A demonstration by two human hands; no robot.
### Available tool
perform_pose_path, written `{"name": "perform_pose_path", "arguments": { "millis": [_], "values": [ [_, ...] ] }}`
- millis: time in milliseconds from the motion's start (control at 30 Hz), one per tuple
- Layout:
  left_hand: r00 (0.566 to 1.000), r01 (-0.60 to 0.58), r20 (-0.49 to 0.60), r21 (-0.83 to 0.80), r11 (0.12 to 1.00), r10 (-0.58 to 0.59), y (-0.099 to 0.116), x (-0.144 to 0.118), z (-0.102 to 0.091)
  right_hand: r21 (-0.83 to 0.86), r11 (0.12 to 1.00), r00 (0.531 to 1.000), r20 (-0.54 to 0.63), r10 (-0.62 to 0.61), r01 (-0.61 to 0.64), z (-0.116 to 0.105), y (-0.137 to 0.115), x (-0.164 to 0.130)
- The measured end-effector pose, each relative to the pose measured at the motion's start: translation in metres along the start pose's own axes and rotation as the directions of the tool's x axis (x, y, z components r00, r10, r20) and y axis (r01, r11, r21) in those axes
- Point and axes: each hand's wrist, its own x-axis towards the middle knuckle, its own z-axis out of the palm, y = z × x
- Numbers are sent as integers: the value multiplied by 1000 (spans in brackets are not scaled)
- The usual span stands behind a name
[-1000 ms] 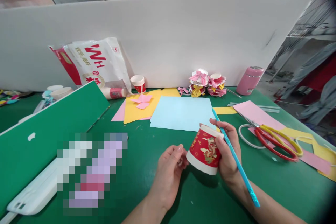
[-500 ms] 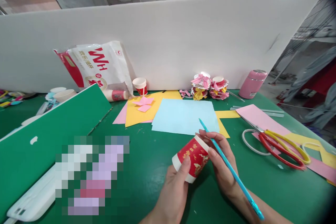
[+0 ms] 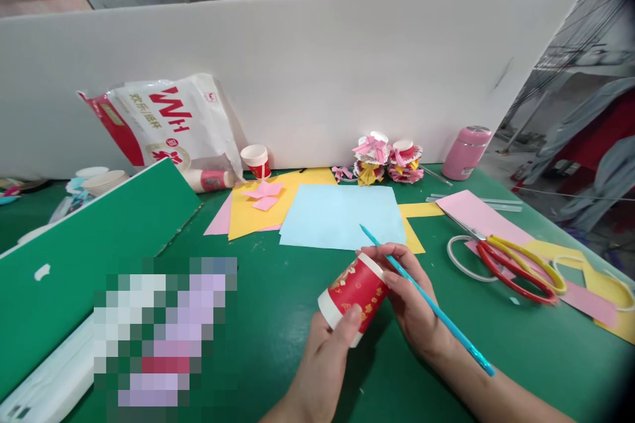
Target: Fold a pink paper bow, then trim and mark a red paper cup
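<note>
A red paper cup (image 3: pixel 356 291) with gold print and white ends is tilted above the table. My left hand (image 3: pixel 325 357) is closed around its lower side, thumb across the front. At the cup's upper right end, the fingers of my right hand (image 3: pixel 414 297) touch the rim. A blue pencil (image 3: pixel 449 324) lies across that same hand, held between thumb and fingers, its point towards the upper left. Beyond the hands lies a light blue paper sheet (image 3: pixel 342 217), on top of yellow paper (image 3: pixel 317 176).
Red-and-yellow scissors (image 3: pixel 520 268) rest on pink paper at the right. Decorated cups (image 3: pixel 372 158), a pink bottle (image 3: pixel 466 153) and a plastic bag (image 3: pixel 173 122) stand along the white partition (image 3: pixel 307 66). A green board (image 3: pixel 114 225) and a white power strip (image 3: pixel 54 370) occupy the left.
The cup has turned between my hands, so a different part of its gold print faces me. The pencil stays in my right hand. The whole view has shifted slightly.
</note>
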Motion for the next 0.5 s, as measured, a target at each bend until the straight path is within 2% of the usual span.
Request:
{"name": "perform_pose_path", "arguments": {
  "millis": [67,100,167,267,367,433,500],
  "values": [
    [1000,18,-8,-57,998,-19,0,1,0,11,1000,1000,20,-5,5,-1,1,1],
    [1000,7,0,-16,1000,-7,1,2,0,2,1000,1000,25,-5,5,-1,1,1],
    [997,-79,30,164,983,75,0,1,-3,-32,999,1000,26,-10,11,-2,2,1],
    [957,-290,140,449,845,254,-2,0,-9,-68,998,1000,31,-5,7,-1,2,-1],
    [901,-431,215,547,718,377,-3,-2,-10,-46,998,998,44,48,-46,2,0,-4],
    [910,-405,165,559,724,381,-2,-4,-8,-33,997,996,36,77,-76,3,-2,-5],
    [927,-365,122,512,777,355,-1,-6,-3,-20,997,997,22,75,-75,3,-4,-4]
  ]
}}
